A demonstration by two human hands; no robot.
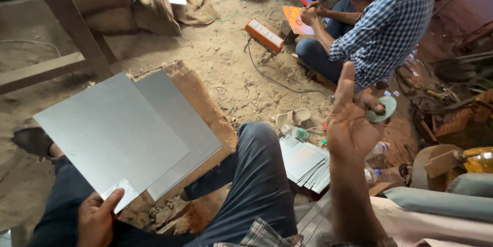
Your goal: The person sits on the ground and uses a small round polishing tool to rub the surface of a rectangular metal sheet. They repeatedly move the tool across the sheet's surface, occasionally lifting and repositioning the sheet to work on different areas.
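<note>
My left hand pinches the near corner of a grey metal sheet and holds it flat above my left knee. A second grey sheet lies under it on a brown board. My right hand is raised, palm toward me, and holds a small round greenish disc between thumb and fingers. A stack of several shiny sheets rests on the dirt floor just right of my right knee.
A person in a blue checked shirt squats ahead with an orange sheet. An orange box with a cable lies on the dirt. Plastic bottles, sandals, sacks and scrap surround the spot.
</note>
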